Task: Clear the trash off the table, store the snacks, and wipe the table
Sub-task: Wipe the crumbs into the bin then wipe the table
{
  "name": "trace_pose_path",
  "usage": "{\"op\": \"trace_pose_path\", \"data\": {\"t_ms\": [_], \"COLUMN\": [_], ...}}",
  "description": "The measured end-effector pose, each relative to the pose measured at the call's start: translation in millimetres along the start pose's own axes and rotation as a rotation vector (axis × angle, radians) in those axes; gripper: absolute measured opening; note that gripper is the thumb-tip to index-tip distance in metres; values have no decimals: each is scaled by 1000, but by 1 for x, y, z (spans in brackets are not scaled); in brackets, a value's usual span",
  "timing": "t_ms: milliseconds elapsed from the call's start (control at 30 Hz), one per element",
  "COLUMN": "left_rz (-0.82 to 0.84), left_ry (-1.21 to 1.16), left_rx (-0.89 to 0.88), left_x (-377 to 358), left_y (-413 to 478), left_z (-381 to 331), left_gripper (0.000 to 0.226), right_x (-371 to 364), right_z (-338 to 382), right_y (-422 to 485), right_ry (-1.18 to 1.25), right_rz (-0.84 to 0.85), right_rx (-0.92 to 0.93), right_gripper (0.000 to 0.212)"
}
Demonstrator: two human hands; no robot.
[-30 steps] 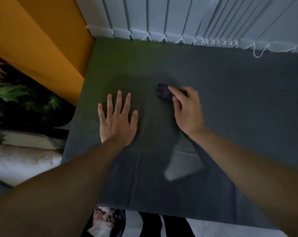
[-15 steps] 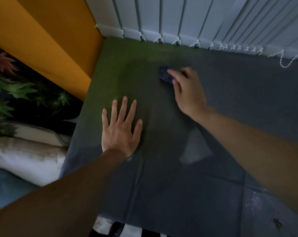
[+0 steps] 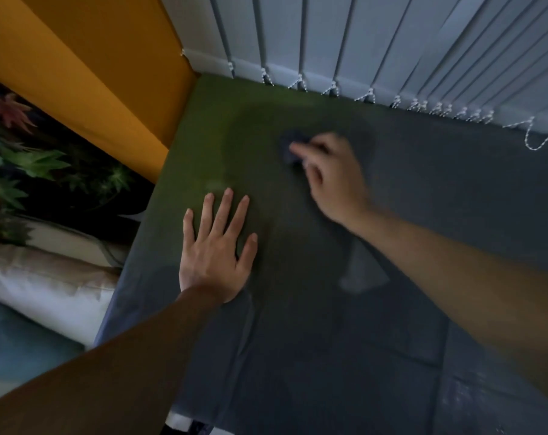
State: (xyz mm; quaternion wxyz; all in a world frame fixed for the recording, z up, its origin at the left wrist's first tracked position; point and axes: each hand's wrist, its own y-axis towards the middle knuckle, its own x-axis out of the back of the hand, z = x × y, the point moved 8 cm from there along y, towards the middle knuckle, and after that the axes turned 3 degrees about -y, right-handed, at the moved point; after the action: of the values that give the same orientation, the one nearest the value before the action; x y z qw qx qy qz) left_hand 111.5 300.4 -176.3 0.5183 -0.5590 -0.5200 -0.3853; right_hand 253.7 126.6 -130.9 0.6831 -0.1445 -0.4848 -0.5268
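A dark table (image 3: pixel 407 189) covered with a grey-green cloth fills the head view. My left hand (image 3: pixel 217 249) lies flat on it near the left edge, fingers straight and spread. My right hand (image 3: pixel 332 177) is blurred with motion toward the far side of the table and holds a small dark blue rag (image 3: pixel 290 146) against the surface. Only the rag's left part shows past my fingers.
White vertical blinds (image 3: pixel 360 45) with a bead chain hang along the table's far edge. An orange wall panel (image 3: pixel 93 64) stands at the left. Below it are plant leaves (image 3: pixel 30 161) and a pale cushion (image 3: pixel 43 287).
My right hand has carried the rag from the middle of the table toward the far edge near the blinds. My left hand has stayed flat in place.
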Motion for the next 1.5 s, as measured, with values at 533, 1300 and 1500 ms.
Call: {"op": "trace_pose_path", "data": {"t_ms": [533, 1300, 1500], "left_rz": [1, -60, -42], "left_ry": [26, -109, 36], "left_rx": [-51, -100, -122], "left_x": [1, -3, -13], "left_y": [-1, 72, 76], "left_z": [-7, -138, -138], "left_gripper": [63, 59, 62], "right_x": [13, 74, 117], "right_z": [2, -60, -141], "right_y": [-43, -98, -91], "right_ry": [-25, -188, -228], "right_rz": [86, -34, -346], "right_rx": [130, -65, -551], "right_gripper": [32, 35, 39]}}
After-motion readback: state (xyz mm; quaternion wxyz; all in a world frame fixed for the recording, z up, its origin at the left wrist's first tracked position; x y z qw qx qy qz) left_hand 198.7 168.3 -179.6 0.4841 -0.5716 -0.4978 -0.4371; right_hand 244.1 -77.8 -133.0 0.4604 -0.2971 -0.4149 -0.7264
